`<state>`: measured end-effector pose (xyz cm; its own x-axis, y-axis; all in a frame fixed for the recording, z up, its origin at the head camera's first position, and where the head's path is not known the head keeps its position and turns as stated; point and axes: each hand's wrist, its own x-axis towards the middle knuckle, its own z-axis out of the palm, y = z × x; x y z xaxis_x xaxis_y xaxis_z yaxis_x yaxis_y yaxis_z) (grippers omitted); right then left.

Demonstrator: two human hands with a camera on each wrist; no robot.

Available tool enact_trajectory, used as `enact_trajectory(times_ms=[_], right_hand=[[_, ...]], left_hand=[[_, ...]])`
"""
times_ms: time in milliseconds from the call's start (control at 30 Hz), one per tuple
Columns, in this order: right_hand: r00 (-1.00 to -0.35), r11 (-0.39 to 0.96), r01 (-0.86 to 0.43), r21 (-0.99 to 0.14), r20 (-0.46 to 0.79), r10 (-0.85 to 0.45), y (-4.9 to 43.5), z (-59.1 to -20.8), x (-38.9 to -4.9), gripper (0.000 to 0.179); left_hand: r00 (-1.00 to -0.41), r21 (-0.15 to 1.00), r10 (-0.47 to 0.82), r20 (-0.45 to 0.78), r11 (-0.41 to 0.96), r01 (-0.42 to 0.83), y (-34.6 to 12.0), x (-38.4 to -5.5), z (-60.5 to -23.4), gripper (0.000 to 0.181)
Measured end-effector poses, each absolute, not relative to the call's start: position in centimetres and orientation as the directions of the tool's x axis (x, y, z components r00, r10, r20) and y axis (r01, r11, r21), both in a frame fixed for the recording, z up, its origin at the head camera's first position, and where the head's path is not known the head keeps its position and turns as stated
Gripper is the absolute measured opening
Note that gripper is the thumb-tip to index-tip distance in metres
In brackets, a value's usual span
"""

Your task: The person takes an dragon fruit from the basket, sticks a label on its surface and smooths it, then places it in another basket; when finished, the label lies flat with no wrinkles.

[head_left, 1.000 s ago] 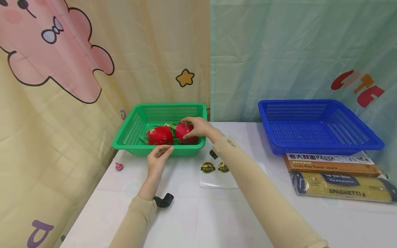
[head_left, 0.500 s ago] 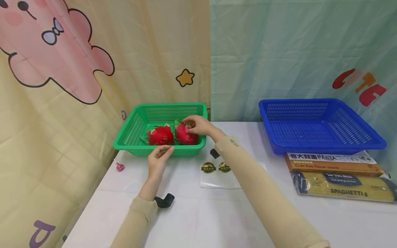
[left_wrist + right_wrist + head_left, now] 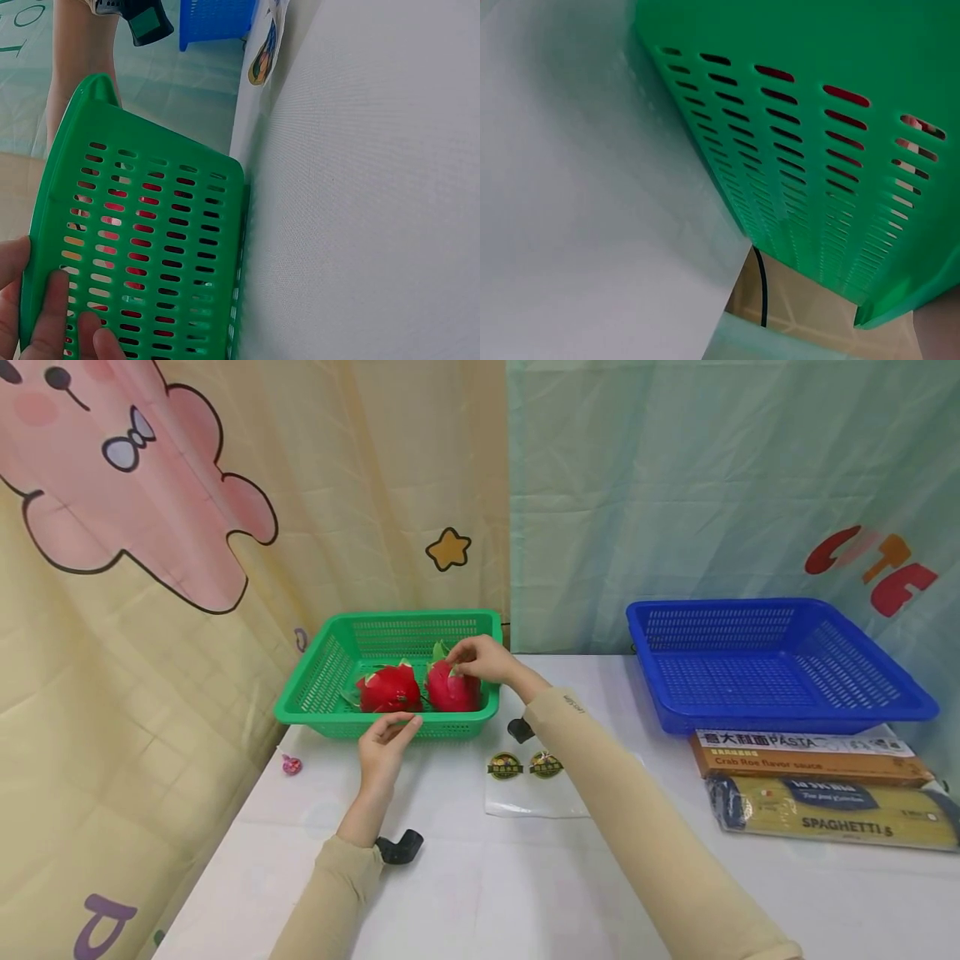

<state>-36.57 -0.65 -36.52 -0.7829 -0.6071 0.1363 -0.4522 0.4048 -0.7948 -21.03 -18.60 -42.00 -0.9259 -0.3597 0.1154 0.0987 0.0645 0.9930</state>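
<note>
Two red dragon fruits lie side by side in the green basket in the head view. My left hand grips the basket's front rim; in the left wrist view its thumb lies at the rim and its fingers against the slotted outer wall. With curled fingertips, my right hand holds the top of the right dragon fruit, whose green leaf tips point up. The left dragon fruit lies on its side, apart from both hands. In the right wrist view the basket wall hides the fingers.
On the right stands a blue basket. In front of it lie a pasta box and a spaghetti pack. A clear plastic bag lies under the right forearm; a wrapped lollipop is at the table's left edge.
The right dragon fruit has tilted upright, its leaves now pointing up. My right hand has shifted slightly from its side to its top. My left hand stays at the rim.
</note>
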Motion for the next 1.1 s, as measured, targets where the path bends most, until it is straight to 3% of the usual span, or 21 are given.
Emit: enact_trajectory(times_ms=[367, 667, 867, 967, 1100], right_hand=[[-0.825, 0.287, -0.410, -0.866, 0.218, -0.522, -0.7, -36.6, -36.0, 0.012], [-0.791, 0.143, -0.471, -0.870, 0.346, -0.505, 0.0, -33.3, -34.9, 0.011], [-0.745, -0.031, -0.436, -0.900, 0.380, -0.548, 2.8, -29.7, -32.5, 0.006], [-0.696, -0.127, -0.417, -0.900, 0.406, -0.592, 4.7, -28.2, -30.5, 0.017], [-0.559, -0.287, -0.381, -0.879, 0.467, -0.685, 7.4, -27.4, -27.6, 0.021]], left_hand=[[-0.921, 0.991, -0.366, 0.133, 0.065, 0.117, -18.5, -21.0, -42.1, 0.032], [-0.926, 0.990, -0.351, 0.138, 0.078, 0.118, -18.4, -20.9, -41.7, 0.031], [-0.940, 0.958, -0.264, 0.215, 0.243, 0.151, -17.7, -19.2, -38.5, 0.021], [-0.893, 0.865, -0.167, 0.417, 0.375, 0.334, -17.2, -18.2, -37.2, 0.036], [-0.696, 0.572, 0.122, 0.708, 0.478, 0.666, -16.3, -17.5, -36.7, 0.090]])
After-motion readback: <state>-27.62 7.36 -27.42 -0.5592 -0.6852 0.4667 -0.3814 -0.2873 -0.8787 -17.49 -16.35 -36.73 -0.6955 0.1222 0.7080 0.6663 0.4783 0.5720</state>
